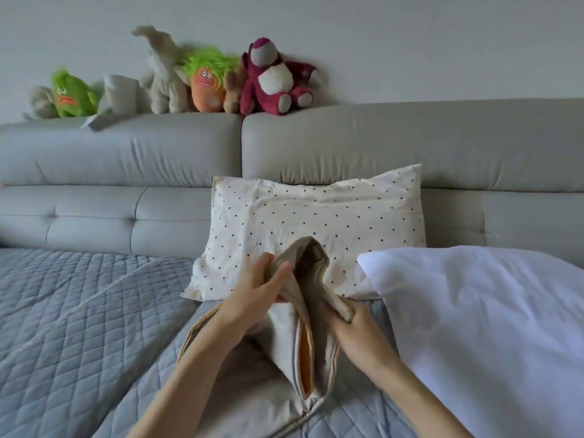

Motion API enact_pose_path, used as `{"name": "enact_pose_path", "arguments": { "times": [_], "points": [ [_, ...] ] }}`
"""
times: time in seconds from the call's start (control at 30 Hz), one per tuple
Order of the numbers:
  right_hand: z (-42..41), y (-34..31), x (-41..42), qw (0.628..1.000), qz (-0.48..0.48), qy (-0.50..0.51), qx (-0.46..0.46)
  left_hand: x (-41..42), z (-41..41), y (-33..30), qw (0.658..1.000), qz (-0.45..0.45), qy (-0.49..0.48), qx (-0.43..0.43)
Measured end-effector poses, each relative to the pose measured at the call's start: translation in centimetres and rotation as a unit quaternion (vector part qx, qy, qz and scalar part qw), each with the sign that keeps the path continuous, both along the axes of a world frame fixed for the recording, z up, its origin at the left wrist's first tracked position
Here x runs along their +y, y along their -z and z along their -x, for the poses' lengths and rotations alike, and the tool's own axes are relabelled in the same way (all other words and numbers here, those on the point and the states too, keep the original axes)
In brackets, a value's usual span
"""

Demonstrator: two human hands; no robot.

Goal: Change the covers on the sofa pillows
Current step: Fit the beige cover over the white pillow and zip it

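1. The left hand (256, 287) grips one lip of a beige pillow cover (303, 314), and the right hand (354, 327) clenches the opposite lip, so the mouth gapes upward between them; this looks like readying the opening for a pillow.
2. The cover hangs from both hands down to the quilted grey spread (79, 311), its lower end crumpled there with an orange lining showing at the seam.
3. The bare white pillow (480, 327) lies just beside the right forearm, likely the one to go in.
4. The dotted pillow (316, 226) leans against the sofa backrest (379, 143) right behind the cover's raised mouth.
5. Open room lies to the left on the spread; the right side is crowded by the white pillow's corner.
6. Plush toys (189, 80) line the backrest top, well clear.
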State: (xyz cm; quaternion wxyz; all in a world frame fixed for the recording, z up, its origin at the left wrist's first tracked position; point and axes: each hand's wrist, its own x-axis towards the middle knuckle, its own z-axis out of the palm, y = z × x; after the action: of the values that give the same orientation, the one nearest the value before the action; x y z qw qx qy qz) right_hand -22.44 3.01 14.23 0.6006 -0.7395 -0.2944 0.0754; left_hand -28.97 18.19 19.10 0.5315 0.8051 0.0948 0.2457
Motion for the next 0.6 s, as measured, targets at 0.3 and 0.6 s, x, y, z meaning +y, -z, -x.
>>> {"name": "enact_pose_path", "arguments": {
  "times": [0.3, 0.6],
  "points": [
    [-9.7, -10.4, 0.6, 0.973, -0.177, 0.116, 0.09, 13.5, 0.3, -9.6, 0.932, -0.106, -0.315, -0.147],
    [-9.7, -14.1, 1.1, 0.942, -0.266, 0.161, 0.127, 14.1, 4.6, -13.7, 0.885, -0.086, -0.384, -0.249]
  ]
}}
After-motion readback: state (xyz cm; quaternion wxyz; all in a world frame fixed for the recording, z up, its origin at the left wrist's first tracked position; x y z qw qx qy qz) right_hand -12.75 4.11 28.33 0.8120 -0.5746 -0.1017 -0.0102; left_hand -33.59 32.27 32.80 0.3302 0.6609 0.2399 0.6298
